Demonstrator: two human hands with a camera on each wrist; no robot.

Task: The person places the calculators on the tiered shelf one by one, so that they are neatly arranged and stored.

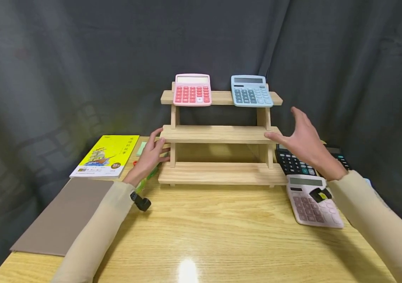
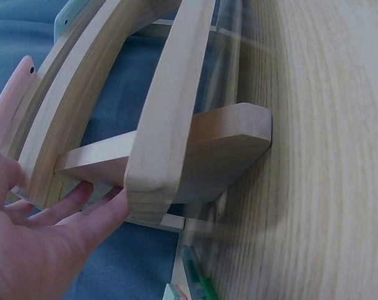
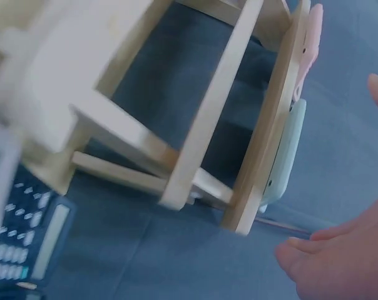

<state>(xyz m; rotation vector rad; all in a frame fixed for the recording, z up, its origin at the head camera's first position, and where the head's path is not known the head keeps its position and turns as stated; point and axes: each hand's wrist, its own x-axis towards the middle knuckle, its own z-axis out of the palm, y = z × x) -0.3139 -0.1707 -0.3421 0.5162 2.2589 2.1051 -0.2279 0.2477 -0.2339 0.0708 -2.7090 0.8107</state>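
A three-tier wooden display stand (image 1: 218, 134) is on the table. My left hand (image 1: 150, 155) grips the left end of its middle tier; in the left wrist view, the thumb lies at one side of the board and the fingers reach round the other. To the right of the stand, my right hand (image 1: 305, 139) is raised with thumb and fingers spread apart, holding nothing. On the top tier lean a pink calculator (image 1: 192, 90) at the left and a blue calculator (image 1: 252, 91) at the right. Both lower tiers carry no calculators.
Right of the stand lie a pale pink calculator (image 1: 315, 208) and black calculators (image 1: 294, 162), partly hidden by the right arm. A yellow book (image 1: 110, 155) and a brown board (image 1: 66, 214) lie left. Small green items (image 1: 152, 173) sit behind the left hand. Dark curtains (image 1: 133, 47) hang behind.
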